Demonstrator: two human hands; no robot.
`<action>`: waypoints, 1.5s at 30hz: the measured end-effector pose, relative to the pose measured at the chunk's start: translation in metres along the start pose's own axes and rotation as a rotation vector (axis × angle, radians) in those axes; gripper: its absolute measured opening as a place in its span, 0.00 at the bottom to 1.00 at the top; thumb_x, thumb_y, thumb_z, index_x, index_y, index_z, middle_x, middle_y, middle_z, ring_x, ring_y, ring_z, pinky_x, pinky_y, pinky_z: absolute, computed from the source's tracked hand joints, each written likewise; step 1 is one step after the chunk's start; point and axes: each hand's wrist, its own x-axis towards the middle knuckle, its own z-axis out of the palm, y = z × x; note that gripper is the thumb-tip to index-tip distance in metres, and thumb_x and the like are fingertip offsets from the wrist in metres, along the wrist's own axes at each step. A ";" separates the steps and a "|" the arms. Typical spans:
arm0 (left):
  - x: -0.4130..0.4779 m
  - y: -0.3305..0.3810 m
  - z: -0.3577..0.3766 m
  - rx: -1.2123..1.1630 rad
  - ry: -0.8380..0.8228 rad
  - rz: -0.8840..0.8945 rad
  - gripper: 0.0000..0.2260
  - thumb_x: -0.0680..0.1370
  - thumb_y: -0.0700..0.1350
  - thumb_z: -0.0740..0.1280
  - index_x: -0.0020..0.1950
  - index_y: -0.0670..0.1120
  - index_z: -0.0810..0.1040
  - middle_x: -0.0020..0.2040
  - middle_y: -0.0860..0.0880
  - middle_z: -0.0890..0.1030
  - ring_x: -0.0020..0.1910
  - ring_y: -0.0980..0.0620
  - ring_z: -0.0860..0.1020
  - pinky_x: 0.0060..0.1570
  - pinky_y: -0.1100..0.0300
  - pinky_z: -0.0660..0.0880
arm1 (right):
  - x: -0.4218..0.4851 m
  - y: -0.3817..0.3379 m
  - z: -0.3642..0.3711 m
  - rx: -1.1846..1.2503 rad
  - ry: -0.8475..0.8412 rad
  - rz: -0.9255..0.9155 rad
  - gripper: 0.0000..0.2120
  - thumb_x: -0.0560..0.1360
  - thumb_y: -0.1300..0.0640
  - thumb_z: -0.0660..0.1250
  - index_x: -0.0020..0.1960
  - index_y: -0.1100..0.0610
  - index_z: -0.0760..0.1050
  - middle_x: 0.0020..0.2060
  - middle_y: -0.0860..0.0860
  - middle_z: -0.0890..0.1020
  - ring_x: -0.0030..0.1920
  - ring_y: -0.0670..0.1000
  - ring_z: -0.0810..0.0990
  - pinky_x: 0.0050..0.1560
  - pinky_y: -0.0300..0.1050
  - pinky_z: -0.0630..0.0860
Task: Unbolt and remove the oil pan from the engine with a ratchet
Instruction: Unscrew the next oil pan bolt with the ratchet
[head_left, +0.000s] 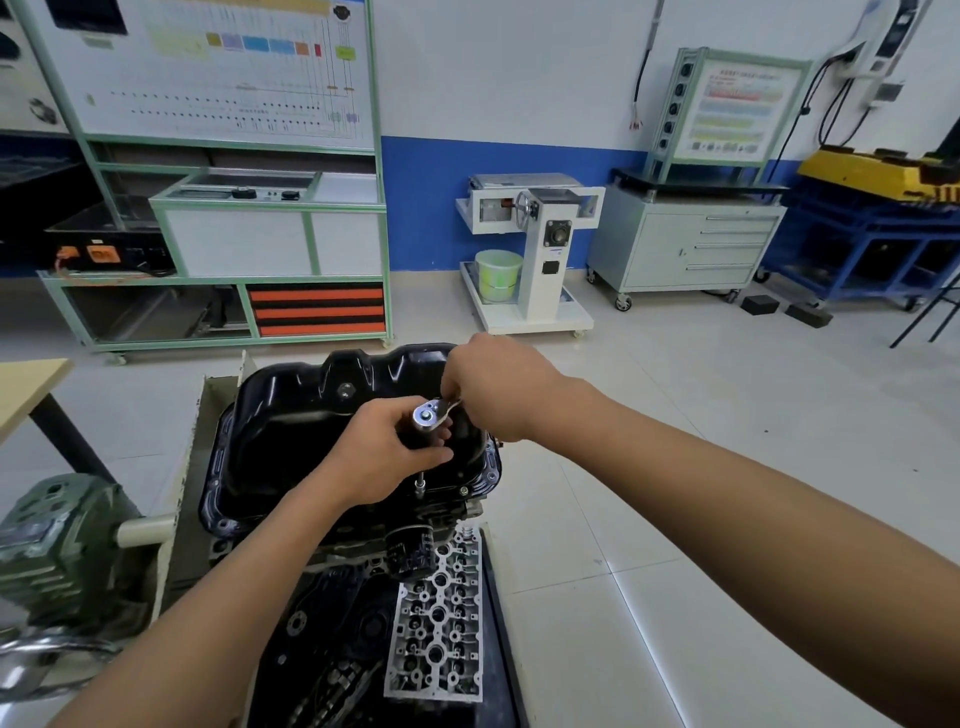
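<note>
While my left hand (395, 452) curls round extension below chrome ratchet (427, 414) head and right hand (498, 387) grips handle, socket sits at near flange of glossy black stamped-steel oil pan (291, 431), seated atop engine (358, 538). Risk: tilted extension, socket slips, rounds bolt.

One camera only, riding on the person's head: it faces forward and tips down onto the oil pan (291, 441), which lies close below it, mid-frame. The left hand (389, 457) and right hand (498, 384), both gripping the ratchet (427, 414), reach in from the bottom edge. Beyond the pan, the wide lens takes in the floor (675, 415) and the far wall (519, 104).
</note>
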 end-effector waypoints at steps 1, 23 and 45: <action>-0.001 0.001 -0.001 -0.018 -0.034 -0.015 0.12 0.72 0.34 0.78 0.49 0.49 0.84 0.45 0.52 0.86 0.46 0.56 0.84 0.50 0.63 0.79 | 0.002 0.002 0.001 0.024 0.003 -0.006 0.19 0.74 0.65 0.63 0.60 0.50 0.81 0.51 0.55 0.77 0.48 0.57 0.76 0.40 0.45 0.71; 0.002 -0.005 -0.001 -0.003 0.104 0.013 0.13 0.68 0.38 0.82 0.46 0.47 0.81 0.42 0.50 0.86 0.43 0.51 0.84 0.47 0.58 0.81 | -0.005 -0.010 0.011 0.200 -0.098 0.102 0.21 0.71 0.44 0.71 0.29 0.54 0.67 0.27 0.50 0.73 0.29 0.52 0.73 0.30 0.43 0.65; -0.004 -0.006 -0.010 -0.075 0.001 -0.047 0.09 0.72 0.36 0.79 0.49 0.46 0.84 0.46 0.50 0.86 0.48 0.52 0.85 0.57 0.52 0.82 | 0.009 -0.005 0.006 0.151 -0.008 -0.035 0.19 0.74 0.59 0.67 0.63 0.48 0.79 0.60 0.55 0.78 0.58 0.58 0.78 0.54 0.51 0.77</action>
